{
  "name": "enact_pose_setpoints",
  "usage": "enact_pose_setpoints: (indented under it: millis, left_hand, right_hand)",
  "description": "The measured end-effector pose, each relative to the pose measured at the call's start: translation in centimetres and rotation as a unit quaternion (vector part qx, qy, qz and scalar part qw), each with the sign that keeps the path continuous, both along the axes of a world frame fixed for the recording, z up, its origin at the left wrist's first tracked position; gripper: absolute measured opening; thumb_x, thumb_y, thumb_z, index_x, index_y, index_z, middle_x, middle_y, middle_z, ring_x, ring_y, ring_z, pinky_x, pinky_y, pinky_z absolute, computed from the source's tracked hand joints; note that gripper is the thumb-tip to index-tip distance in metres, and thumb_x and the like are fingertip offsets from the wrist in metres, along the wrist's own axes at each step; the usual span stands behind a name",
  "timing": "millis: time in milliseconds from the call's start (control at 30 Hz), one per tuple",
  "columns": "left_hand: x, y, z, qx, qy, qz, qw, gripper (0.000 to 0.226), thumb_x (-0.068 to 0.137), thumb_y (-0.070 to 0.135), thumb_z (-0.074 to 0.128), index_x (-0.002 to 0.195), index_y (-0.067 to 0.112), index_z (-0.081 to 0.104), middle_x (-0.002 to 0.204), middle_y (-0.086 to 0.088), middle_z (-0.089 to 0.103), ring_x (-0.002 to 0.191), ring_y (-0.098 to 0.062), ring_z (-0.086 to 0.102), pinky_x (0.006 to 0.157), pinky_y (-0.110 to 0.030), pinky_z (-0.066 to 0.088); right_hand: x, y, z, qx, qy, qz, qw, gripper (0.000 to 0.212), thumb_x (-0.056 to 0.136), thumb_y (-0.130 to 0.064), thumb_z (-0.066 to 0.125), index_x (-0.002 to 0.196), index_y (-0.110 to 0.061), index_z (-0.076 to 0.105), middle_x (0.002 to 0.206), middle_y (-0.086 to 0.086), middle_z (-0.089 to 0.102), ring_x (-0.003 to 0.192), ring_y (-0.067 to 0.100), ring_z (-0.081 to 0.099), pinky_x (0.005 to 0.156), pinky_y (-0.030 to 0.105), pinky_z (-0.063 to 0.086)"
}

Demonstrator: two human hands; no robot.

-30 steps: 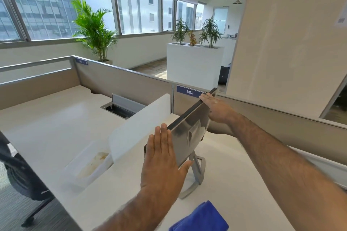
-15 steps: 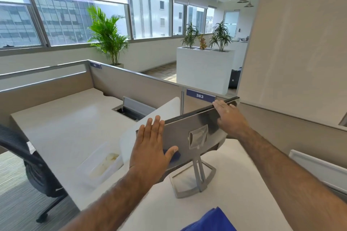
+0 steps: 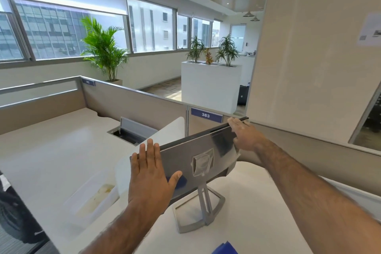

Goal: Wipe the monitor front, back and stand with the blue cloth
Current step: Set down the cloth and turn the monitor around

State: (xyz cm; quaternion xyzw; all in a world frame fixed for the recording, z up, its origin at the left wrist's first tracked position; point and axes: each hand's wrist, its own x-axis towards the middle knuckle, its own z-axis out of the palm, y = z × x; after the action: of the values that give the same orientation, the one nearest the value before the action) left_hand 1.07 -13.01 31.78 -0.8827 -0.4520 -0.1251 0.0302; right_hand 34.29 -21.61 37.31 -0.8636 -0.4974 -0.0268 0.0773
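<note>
As monitor (image 3: pixel 185 154) faces away, front hidden, blue cloth (image 3: pixel 225 249) cropped.

The desk is being lit brightly by daylight from the windows (image 3: pixel 61 31) at far left. Soft glare is being thrown across the glossy monitor (image 3: pixel 195 156) back. Straight lines are being bent toward the edges, and the near corners are being blurred.
</note>
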Motion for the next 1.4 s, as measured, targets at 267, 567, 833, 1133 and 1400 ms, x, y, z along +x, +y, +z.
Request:
enact_pose_setpoints:
  millis: [267, 567, 833, 1133, 1400]
  left_hand:
    - [-1.4, 3.1, 1.0, 0.013, 0.046, -0.051, 0.998, 0.107, 0.076, 0.087, -0.014, 0.150, 0.013, -0.038, 0.158, -0.006, -0.047, 0.149, -0.029, -0.037, 0.127, -0.049, -0.011]
    - [-2.4, 9.2, 2.4, 0.008, 0.105, -0.124, 0.987, 0.098, 0.088, 0.081, 0.004, 0.151, 0.017, -0.035, 0.164, -0.002, -0.038, 0.151, -0.022, -0.034, 0.126, -0.042, -0.014]
    - [-2.5, 11.4, 2.6, 0.022, 0.097, -0.160, 0.982, 0.097, 0.091, 0.075, 0.015, 0.159, 0.019, -0.026, 0.164, 0.000, -0.037, 0.149, -0.017, -0.035, 0.127, -0.041, -0.012]
    - [-2.8, 10.5, 0.5, 0.041, -0.033, -0.056, 0.997, 0.096, 0.095, 0.075, 0.012, 0.163, 0.013, -0.012, 0.171, -0.008, -0.020, 0.158, -0.026, -0.016, 0.127, -0.042, -0.008]
    - [-2.8, 11.8, 0.4, 0.023, -0.008, -0.067, 0.997, 0.100, 0.089, 0.076, 0.008, 0.161, 0.013, -0.020, 0.169, -0.007, -0.025, 0.157, -0.025, -0.019, 0.127, -0.039, -0.009]
  right_hand:
    - [-1.0, -0.4, -1.2, 0.039, -0.015, -0.003, 0.999, 0.080, 0.094, -0.012, 0.054, 0.163, -0.018, 0.013, 0.171, -0.004, 0.009, 0.156, 0.019, 0.007, 0.126, 0.037, 0.008]
    - [-2.2, -0.8, -3.3, 0.040, -0.071, -0.032, 0.996, 0.083, 0.092, -0.016, 0.050, 0.163, -0.014, 0.008, 0.171, 0.001, 0.006, 0.157, 0.017, 0.001, 0.127, 0.051, 0.004]
    - [-4.1, -1.3, -3.2, 0.028, -0.083, -0.069, 0.994, 0.079, 0.095, -0.020, 0.048, 0.163, -0.014, 0.008, 0.171, 0.002, 0.008, 0.158, 0.020, 0.003, 0.126, 0.055, 0.007]
    - [-1.2, -2.5, -0.2, -0.032, -0.088, -0.075, 0.993, 0.070, 0.096, -0.020, 0.045, 0.161, -0.015, 0.019, 0.169, 0.002, 0.022, 0.154, 0.018, 0.021, 0.126, 0.049, 0.006]
    - [-0.5, -3.5, -0.9, -0.008, -0.117, -0.088, 0.989, 0.066, 0.095, -0.016, 0.048, 0.158, -0.014, 0.029, 0.163, 0.004, 0.035, 0.152, 0.019, 0.028, 0.126, 0.046, 0.011]
